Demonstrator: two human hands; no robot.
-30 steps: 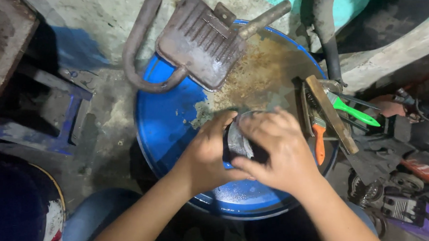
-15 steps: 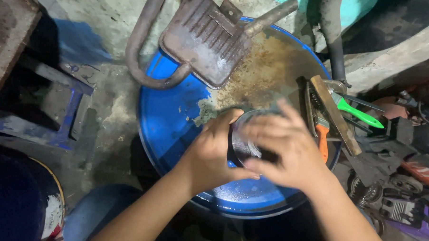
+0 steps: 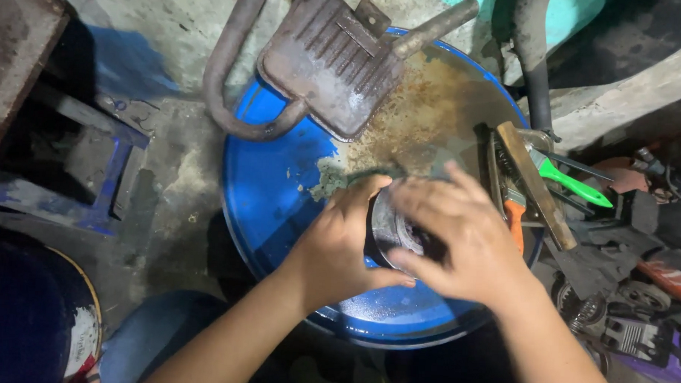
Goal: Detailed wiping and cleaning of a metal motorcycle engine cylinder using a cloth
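I hold a round metal part (image 3: 396, 230) between both hands over the near half of the blue drum lid (image 3: 272, 204). My left hand (image 3: 338, 248) wraps the part's left side, fingers curled over its top edge and thumb stretched underneath toward the right. My right hand (image 3: 460, 237) covers the part's right side, fingers spread across its upper face, thumb meeting the left thumb below. Both hands are clasped on the part. Only a grey, shiny, ring-shaped section shows between them; the rest is hidden, and the right hand is blurred. I cannot tell whether the part rests on the lid or is lifted off it.

The lid's far right area is coated with brown rust and grime (image 3: 426, 119). A rusty ribbed metal casing (image 3: 334, 59) lies across the lid's far edge, with a curved rusty pipe (image 3: 227, 82) running from it over the lid's left rim and a short stub pipe (image 3: 437, 25) pointing to the upper right.

At the lid's right edge lie several tools, just beside my right hand: a flat worn wooden-looking bar (image 3: 537, 183), an orange-handled tool (image 3: 514, 220) partly under it, and a green-handled tool (image 3: 575, 184) extending past the rim.

On the floor to the right sit dark engine parts (image 3: 623, 315). To the left stands a blue metal frame (image 3: 92, 168).
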